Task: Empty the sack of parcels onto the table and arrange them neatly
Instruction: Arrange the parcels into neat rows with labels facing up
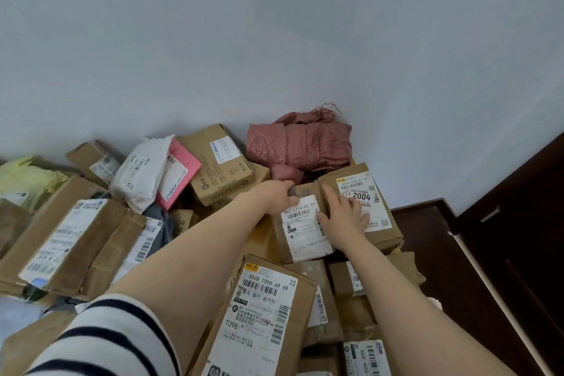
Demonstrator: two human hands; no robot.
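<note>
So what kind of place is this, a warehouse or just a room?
Probably an ordinary room used for sorting mail, not a warehouse: labelled cardboard parcels heaped against a bare pale wall, a crumpled pink sack, and dark wooden panelling at right.

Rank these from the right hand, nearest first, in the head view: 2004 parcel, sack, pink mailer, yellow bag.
1. 2004 parcel: under the fingers of the right hand.
2. Sack: just behind the hand, crumpled.
3. Pink mailer: off to the left, mid pile.
4. Yellow bag: far left edge.
</note>
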